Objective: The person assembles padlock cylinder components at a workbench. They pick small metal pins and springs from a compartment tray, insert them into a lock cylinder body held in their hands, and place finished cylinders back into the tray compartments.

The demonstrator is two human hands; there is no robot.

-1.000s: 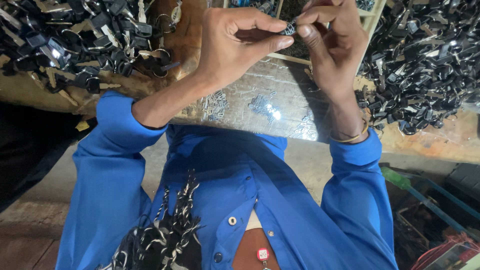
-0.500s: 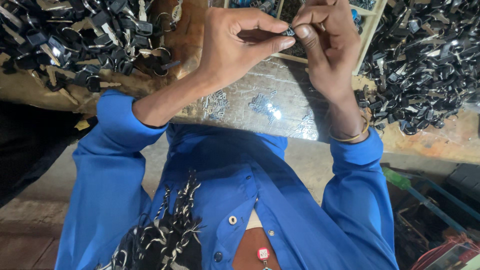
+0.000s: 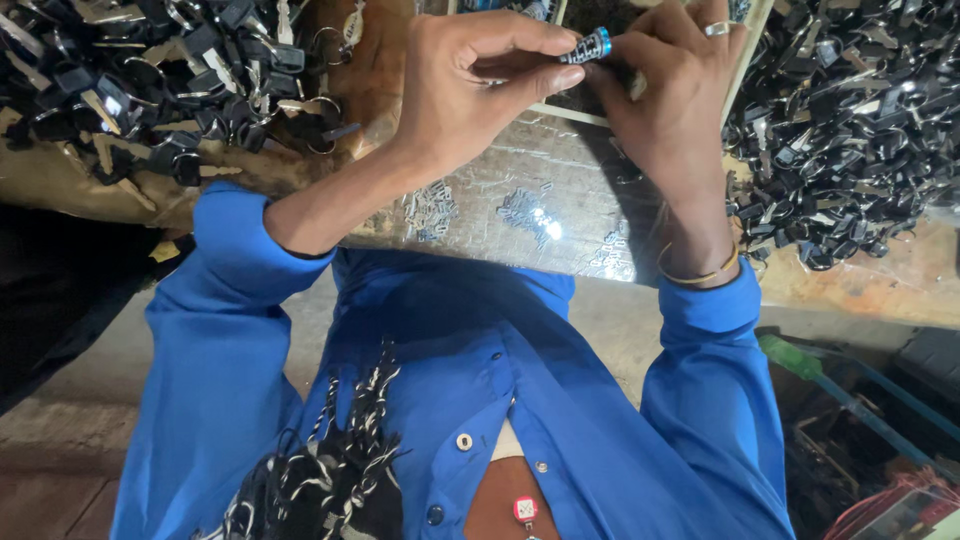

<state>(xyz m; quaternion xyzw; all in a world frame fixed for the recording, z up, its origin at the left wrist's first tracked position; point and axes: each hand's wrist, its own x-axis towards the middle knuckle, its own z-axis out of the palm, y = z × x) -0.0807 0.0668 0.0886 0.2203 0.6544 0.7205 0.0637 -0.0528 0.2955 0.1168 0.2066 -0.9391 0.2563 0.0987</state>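
A worn brown wooden bench (image 3: 880,285) carries everything here. A shiny silver metal sheet (image 3: 500,215), scattered with small metal bits, covers its middle and reaches the near edge. On the bench's left side lies a heap of black-headed keys and key rings (image 3: 150,80); a larger pile of dark metal key parts (image 3: 850,130) lies on its right. A pale-framed shallow wooden tray (image 3: 745,50) rests at the back between the two piles.

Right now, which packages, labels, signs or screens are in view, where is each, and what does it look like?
Small square tag: bottom centre, at the open blue shirt; white face, red edge.
Clear plastic sheet: over the bench below both hands, shiny, with faint pale print.
Small part with blue and white band: pinched between left hand and right hand; no legible label.
No screens or signs.
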